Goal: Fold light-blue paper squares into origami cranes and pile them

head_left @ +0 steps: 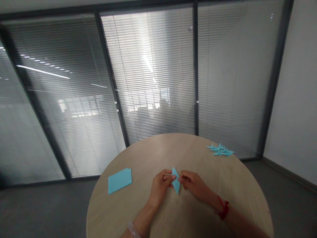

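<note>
Between my hands is a piece of folded blue paper, a narrow diamond with its long points up and down. My left hand pinches its left side, the thumb lying across the front. On the right edge, the fingertips of my right hand are closed on the same paper. Some of the fingers behind the paper are hidden. A stack of blue paper sheets lies on the table left of my hands. At the far right sits a pile of blue folded-paper pieces with pointed ends.
Everything lies on a round wooden table. Behind its far edge stands a glass partition with blinds and dark frames. A white wall rises on the right, and grey floor shows around the table.
</note>
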Action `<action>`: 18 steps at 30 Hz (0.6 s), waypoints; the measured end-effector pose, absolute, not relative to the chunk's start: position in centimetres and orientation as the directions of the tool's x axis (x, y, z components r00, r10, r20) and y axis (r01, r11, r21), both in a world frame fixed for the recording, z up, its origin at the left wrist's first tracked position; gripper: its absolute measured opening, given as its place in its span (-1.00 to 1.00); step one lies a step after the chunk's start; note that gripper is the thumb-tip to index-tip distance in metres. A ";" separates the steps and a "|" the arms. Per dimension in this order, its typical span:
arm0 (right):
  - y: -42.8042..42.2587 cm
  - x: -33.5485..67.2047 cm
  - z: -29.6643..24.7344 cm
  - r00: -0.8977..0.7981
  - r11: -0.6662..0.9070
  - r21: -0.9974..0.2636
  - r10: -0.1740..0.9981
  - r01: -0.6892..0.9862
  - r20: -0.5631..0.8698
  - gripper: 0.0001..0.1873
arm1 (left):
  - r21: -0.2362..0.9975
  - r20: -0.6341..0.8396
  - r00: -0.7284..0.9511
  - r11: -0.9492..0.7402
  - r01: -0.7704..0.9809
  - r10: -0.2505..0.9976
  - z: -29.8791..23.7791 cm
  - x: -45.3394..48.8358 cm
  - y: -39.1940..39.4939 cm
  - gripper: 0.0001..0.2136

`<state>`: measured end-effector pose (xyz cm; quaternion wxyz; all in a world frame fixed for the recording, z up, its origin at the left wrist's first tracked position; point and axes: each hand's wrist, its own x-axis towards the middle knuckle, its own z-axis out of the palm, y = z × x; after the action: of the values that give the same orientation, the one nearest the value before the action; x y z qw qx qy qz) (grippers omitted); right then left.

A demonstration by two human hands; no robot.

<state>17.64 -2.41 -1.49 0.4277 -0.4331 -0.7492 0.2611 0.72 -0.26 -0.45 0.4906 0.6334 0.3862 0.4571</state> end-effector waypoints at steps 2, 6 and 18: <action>-2.4 17.7 -1.5 -0.243 0.493 -0.762 0.870 0.420 0.429 -0.66 | 0.977 0.187 0.275 -0.207 0.045 0.943 -0.6 0.7 -0.2 -0.71; -2.3 17.8 -1.4 -0.219 0.470 -0.790 0.883 0.395 0.416 -0.68 | 0.982 0.158 0.276 -0.179 0.052 0.948 -0.5 0.7 -0.2 -0.70; -1.8 17.4 -2.2 -0.155 0.453 -0.756 0.887 0.472 0.435 -0.68 | 0.993 0.097 0.363 -0.114 0.026 0.927 -0.4 0.7 -0.6 -0.61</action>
<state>17.43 -1.80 -2.25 0.4500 -0.4693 -0.7239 0.2308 0.74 -0.64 -0.43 0.5440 0.6209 0.3836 0.4140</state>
